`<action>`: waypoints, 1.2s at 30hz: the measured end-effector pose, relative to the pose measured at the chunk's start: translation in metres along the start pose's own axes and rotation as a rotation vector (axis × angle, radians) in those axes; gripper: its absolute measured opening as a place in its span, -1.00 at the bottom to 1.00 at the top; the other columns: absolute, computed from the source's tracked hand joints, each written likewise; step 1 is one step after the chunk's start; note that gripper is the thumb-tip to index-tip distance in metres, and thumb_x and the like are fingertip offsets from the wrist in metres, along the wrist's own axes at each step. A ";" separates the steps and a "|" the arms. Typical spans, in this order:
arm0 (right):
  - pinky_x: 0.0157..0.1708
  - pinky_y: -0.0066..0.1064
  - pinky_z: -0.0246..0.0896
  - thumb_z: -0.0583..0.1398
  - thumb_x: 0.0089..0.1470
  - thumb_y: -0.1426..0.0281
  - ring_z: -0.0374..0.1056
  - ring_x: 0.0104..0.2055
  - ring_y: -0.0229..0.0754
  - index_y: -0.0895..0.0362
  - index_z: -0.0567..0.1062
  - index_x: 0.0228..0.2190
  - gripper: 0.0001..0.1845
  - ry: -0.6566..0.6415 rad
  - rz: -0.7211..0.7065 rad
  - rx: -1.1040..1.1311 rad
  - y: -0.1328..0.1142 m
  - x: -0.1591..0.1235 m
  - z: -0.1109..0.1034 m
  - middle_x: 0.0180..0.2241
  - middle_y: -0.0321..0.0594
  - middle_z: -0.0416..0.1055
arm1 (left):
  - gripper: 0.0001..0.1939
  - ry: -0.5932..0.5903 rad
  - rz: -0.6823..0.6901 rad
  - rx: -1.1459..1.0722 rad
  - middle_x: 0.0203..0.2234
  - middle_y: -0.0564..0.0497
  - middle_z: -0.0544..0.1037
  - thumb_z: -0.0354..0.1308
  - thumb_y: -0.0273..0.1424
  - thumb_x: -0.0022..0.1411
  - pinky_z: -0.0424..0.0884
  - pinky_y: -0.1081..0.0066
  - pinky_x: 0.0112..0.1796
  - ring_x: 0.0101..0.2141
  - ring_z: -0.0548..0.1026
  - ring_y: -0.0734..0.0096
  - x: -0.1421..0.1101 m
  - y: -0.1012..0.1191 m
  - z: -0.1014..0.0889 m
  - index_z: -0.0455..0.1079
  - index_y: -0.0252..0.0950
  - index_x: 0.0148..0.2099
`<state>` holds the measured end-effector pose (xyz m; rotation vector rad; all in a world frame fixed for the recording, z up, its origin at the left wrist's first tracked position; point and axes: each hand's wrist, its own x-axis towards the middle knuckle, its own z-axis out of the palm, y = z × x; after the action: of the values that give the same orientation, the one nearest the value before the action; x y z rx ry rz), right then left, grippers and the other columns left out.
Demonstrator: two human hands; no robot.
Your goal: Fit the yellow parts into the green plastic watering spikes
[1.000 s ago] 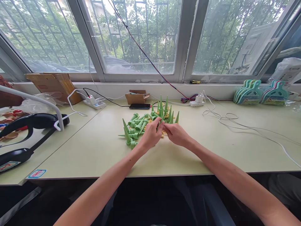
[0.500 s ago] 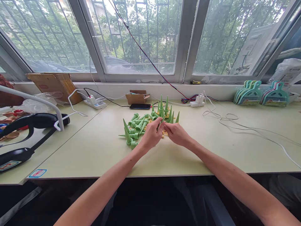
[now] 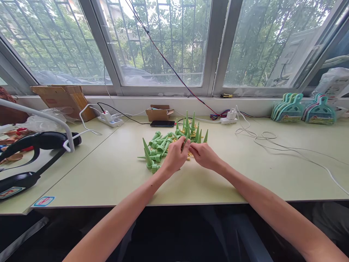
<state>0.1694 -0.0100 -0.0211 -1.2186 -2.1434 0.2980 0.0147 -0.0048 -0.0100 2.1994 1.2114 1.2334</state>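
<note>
My left hand (image 3: 176, 155) is closed around a green plastic watering spike (image 3: 186, 137), its tapered tip pointing up above the fingers. My right hand (image 3: 204, 154) is pinched shut right beside it, fingertips at the left hand's fingers; what it grips is hidden. To the left of my hands lies a loose heap of green spikes (image 3: 154, 158) with ribbed collars. Behind my hands several green spikes (image 3: 193, 122) stand upright, points up. Small yellow pieces (image 3: 188, 158) lie on the table around and under my hands.
A black phone (image 3: 162, 123) lies in front of a small open cardboard box (image 3: 159, 113). Power strips (image 3: 111, 120) and white cables (image 3: 263, 137) run along the back. Black headgear (image 3: 40, 140) and a white curved stand are at left. Teal dustpan-like sets (image 3: 289, 109) stand at right.
My hands stay in nearly the same place. The fingertips of both hands have shifted slightly, with a small gap now showing between them; the heap has not moved.
</note>
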 end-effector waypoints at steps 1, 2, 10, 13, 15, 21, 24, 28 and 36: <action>-0.50 -0.50 -0.13 -0.08 0.30 0.30 0.02 -0.57 -0.35 0.13 0.32 -0.50 -0.62 0.007 0.004 -0.005 0.001 0.000 0.000 -0.56 -0.32 0.28 | -0.71 -0.013 0.005 -0.007 -0.63 0.15 0.19 -0.09 -0.23 0.34 0.12 0.47 -0.50 -0.59 0.10 0.52 0.000 0.000 0.000 0.09 -0.24 -0.41; -0.50 -0.50 -0.13 -0.07 0.30 0.31 0.02 -0.57 -0.34 0.13 0.32 -0.50 -0.63 0.014 0.007 -0.011 0.001 0.000 0.000 -0.57 -0.32 0.28 | -0.75 -0.030 0.013 -0.016 -0.61 0.14 0.23 -0.08 -0.24 0.33 0.14 0.48 -0.48 -0.58 0.13 0.53 0.000 0.000 0.000 0.13 -0.24 -0.38; -0.52 -0.48 -0.14 -0.06 0.27 0.32 0.00 -0.60 -0.33 0.12 0.24 -0.56 -0.63 0.070 0.053 -0.010 0.003 0.001 0.000 -0.62 -0.33 0.20 | -0.86 -0.111 0.027 -0.061 -0.51 0.11 0.33 -0.08 -0.31 0.32 0.19 0.50 -0.46 -0.55 0.20 0.54 0.000 -0.001 -0.001 0.22 -0.25 -0.24; -0.53 -0.48 -0.14 -0.04 0.26 0.32 -0.01 -0.59 -0.33 0.12 0.20 -0.58 -0.63 0.088 0.064 0.027 0.002 0.002 0.000 -0.63 -0.34 0.19 | -0.85 -0.122 0.030 -0.072 -0.53 0.12 0.29 -0.08 -0.30 0.33 0.19 0.50 -0.46 -0.55 0.17 0.53 0.000 -0.001 -0.001 0.22 -0.25 -0.22; -0.53 -0.48 -0.14 -0.04 0.25 0.33 -0.01 -0.59 -0.33 0.12 0.19 -0.58 -0.64 0.092 0.064 0.047 0.001 0.002 0.000 -0.64 -0.35 0.18 | -0.83 -0.114 0.033 -0.080 -0.54 0.12 0.27 -0.08 -0.27 0.33 0.19 0.50 -0.46 -0.55 0.17 0.53 0.000 0.000 -0.001 0.21 -0.25 -0.25; -0.53 -0.48 -0.13 -0.07 0.26 0.30 0.02 -0.58 -0.33 0.12 0.26 -0.56 -0.63 0.063 0.022 0.059 0.001 0.001 0.001 -0.61 -0.34 0.22 | -0.73 -0.058 0.018 -0.035 -0.60 0.14 0.19 -0.10 -0.23 0.34 0.15 0.50 -0.50 -0.57 0.10 0.55 -0.001 0.000 0.000 0.11 -0.25 -0.38; -0.53 -0.48 -0.13 -0.05 0.26 0.31 0.03 -0.59 -0.33 0.12 0.26 -0.56 -0.63 0.064 0.028 0.039 0.004 0.001 0.002 -0.62 -0.34 0.21 | -0.81 -0.094 0.038 -0.033 -0.52 0.10 0.33 -0.10 -0.30 0.34 0.17 0.49 -0.48 -0.55 0.17 0.54 0.000 -0.001 0.000 0.15 -0.25 -0.33; -0.53 -0.47 -0.12 -0.04 0.24 0.34 0.03 -0.59 -0.33 0.11 0.23 -0.58 -0.65 0.074 0.049 0.038 0.006 0.002 0.002 -0.63 -0.34 0.21 | -0.90 -0.145 0.055 -0.034 -0.44 0.07 0.40 -0.09 -0.36 0.32 0.21 0.49 -0.44 -0.51 0.26 0.51 0.000 -0.001 -0.001 0.19 -0.25 -0.24; -0.53 -0.46 -0.15 -0.03 0.22 0.33 -0.01 -0.59 -0.32 0.11 0.18 -0.59 -0.66 0.118 0.092 0.045 0.007 0.003 0.000 -0.63 -0.34 0.18 | -0.88 -0.181 0.096 -0.028 -0.42 0.05 0.38 -0.08 -0.41 0.32 0.24 0.47 -0.37 -0.45 0.28 0.47 0.000 -0.003 0.000 0.21 -0.25 -0.10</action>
<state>0.1736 -0.0040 -0.0234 -1.2794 -1.9742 0.3047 0.0125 -0.0030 -0.0120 2.3157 1.0233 1.0526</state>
